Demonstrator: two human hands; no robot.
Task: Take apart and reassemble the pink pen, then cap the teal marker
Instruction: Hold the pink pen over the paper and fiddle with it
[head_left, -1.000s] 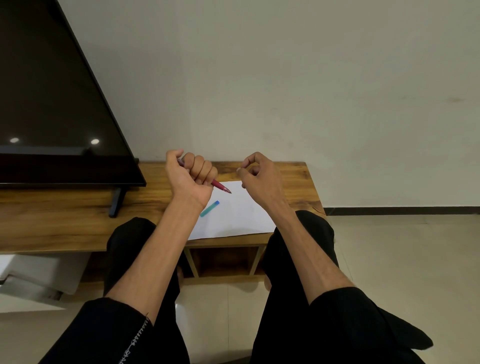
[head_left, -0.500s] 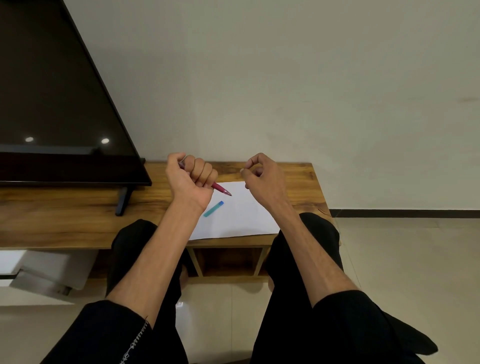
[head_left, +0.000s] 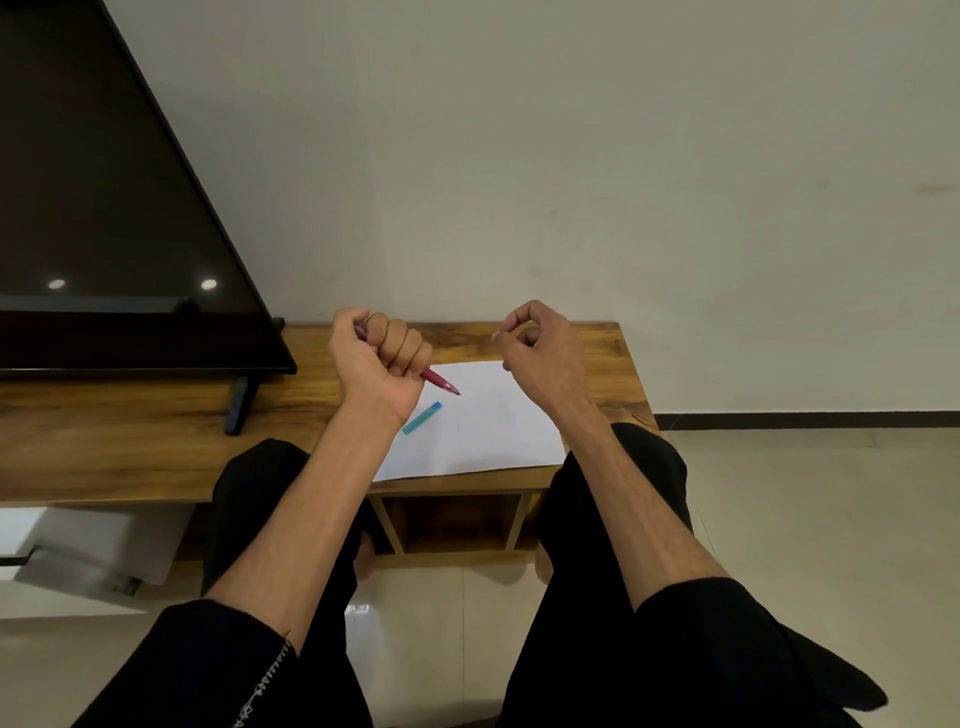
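Observation:
My left hand (head_left: 382, 364) is a closed fist around the pink pen (head_left: 441, 385). Only the pen's pointed front end sticks out, aimed down and right over the white paper (head_left: 498, 431). A bit of the pen's back end shows above my thumb. My right hand (head_left: 540, 348) hovers to the right of the pen tip, apart from it, with thumb and forefinger pinched into a ring. I see nothing between those fingertips. The teal marker (head_left: 422, 418), with a blue end, lies on the paper just below my left fist, touched by neither hand.
The paper lies at the right end of a low wooden table (head_left: 130, 447). A large dark TV (head_left: 104, 208) stands at the left on a black foot (head_left: 239, 405). My knees in black trousers press against the table's front edge. The wall is close behind.
My right hand has drawn a little up and to the right, away from the pen tip. The left fist keeps its hold on the pen.

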